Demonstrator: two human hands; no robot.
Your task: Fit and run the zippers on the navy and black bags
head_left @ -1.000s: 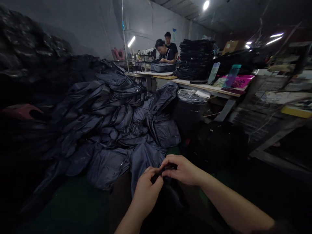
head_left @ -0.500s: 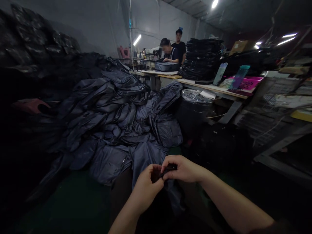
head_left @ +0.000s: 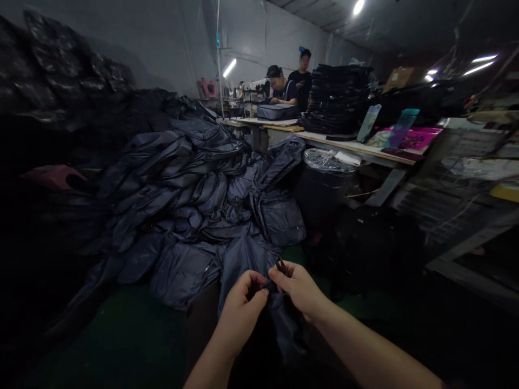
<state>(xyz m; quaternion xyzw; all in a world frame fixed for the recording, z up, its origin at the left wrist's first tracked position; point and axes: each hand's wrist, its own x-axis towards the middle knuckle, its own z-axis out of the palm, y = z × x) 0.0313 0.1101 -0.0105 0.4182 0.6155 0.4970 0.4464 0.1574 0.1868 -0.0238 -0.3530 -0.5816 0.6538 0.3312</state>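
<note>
At the lower middle, my left hand (head_left: 246, 302) pinches a dark edge of fabric between thumb and fingers. Close beside it on the right, my right hand (head_left: 298, 286) is closed around a small dark tool (head_left: 281, 266), whose pointed tips stick up past the fingers; it looks like thread snips. Dark blue-grey cloth (head_left: 245, 259) hangs under and beyond both hands. Beyond it spreads a large heap of dark blue bags (head_left: 190, 189), some with zippers.
A black bin (head_left: 324, 183) lined with clear plastic stands right of the heap. Behind it runs a worktable (head_left: 352, 145) with stacked black pieces (head_left: 336, 100), bottles and a pink basket (head_left: 424, 139). Two people (head_left: 286, 89) are at the back. Black bags (head_left: 373, 243) lie at right.
My right hand has turned, so the dark tool's tips now point upward. My left hand stays pinched nearby. The person standing at the back has shifted slightly.
</note>
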